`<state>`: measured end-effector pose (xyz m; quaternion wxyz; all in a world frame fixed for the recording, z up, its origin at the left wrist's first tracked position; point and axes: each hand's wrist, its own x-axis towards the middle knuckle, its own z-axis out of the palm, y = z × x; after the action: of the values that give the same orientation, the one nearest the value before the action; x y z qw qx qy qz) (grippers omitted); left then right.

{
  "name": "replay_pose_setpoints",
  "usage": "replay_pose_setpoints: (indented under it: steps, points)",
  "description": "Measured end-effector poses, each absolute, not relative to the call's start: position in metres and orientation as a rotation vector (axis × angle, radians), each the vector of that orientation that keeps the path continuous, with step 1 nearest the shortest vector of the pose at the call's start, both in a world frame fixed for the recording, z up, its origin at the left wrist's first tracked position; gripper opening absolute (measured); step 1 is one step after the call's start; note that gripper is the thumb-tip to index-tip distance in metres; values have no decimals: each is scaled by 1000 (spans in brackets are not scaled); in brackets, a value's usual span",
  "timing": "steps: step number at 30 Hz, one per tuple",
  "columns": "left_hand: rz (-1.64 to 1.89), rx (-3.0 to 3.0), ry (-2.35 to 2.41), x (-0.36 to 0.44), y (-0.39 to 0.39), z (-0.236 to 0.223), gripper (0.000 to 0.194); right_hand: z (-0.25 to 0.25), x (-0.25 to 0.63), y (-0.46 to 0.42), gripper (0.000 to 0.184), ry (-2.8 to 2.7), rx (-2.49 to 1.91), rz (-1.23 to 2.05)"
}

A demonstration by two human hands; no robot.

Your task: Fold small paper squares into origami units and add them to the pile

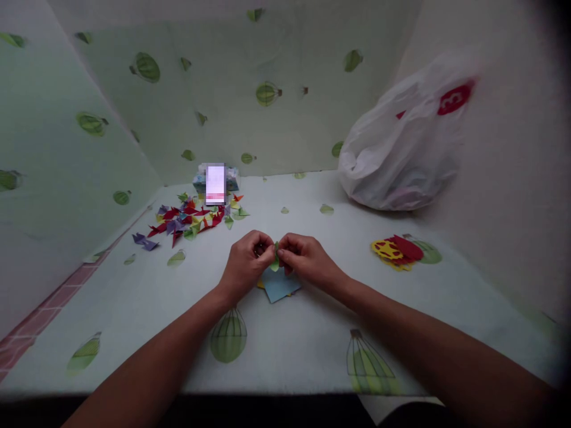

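Between my two hands is a small piece of folded green paper (275, 264), pinched from both sides. My left hand (248, 258) has thumb and forefinger closed on its left side. On the other side, my right hand (308, 257) grips it with closed fingers that hide part of it. Just below lies a small stack of square paper sheets (281, 286), light blue on top with yellow edges showing underneath. Farther back on the left is a loose pile of folded paper cranes (191, 219) in red, purple, green and yellow.
A phone with a lit screen (216, 184) leans against a tissue box (234, 179) behind the cranes. At the back right stands a full white plastic bag (401, 148). Yellow and red cutout shapes (397, 251) lie at right. Patterned walls enclose the table's back and sides.
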<state>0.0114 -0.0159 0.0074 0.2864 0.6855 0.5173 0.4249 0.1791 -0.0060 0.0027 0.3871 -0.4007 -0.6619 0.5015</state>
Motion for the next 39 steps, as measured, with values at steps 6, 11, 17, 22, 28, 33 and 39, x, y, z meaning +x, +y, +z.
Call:
replay_pose_setpoints:
  steps: [6, 11, 17, 22, 28, 33, 39]
  points:
    - [1090, 1672, 1255, 10, -15, 6, 19, 0, 181, -2, 11, -1738, -1050, 1182]
    - [1035, 1771, 1220, 6, -12, 7, 15, 1, 182, -2, 12, -1950, -1082, 835]
    - [1209, 1645, 1355, 8, -12, 5, 14, 2, 183, -3, 10, -1874, -1058, 909]
    - [1381, 1387, 1326, 12, -14, 6, 23, -2, 180, -6, 13, -1876, -1031, 956]
    - [1309, 1333, 1289, 18, -20, 5, 23, -6, 178, -6, 16, -1704, -1014, 1049]
    - [1226, 1260, 1228, 21, -22, 6, 30, -7, 180, -4, 12, -1661, -992, 1084]
    - [1126, 1117, 1189, 25, -26, 8, 36, -7, 180, -4, 12, -1652, -999, 1110]
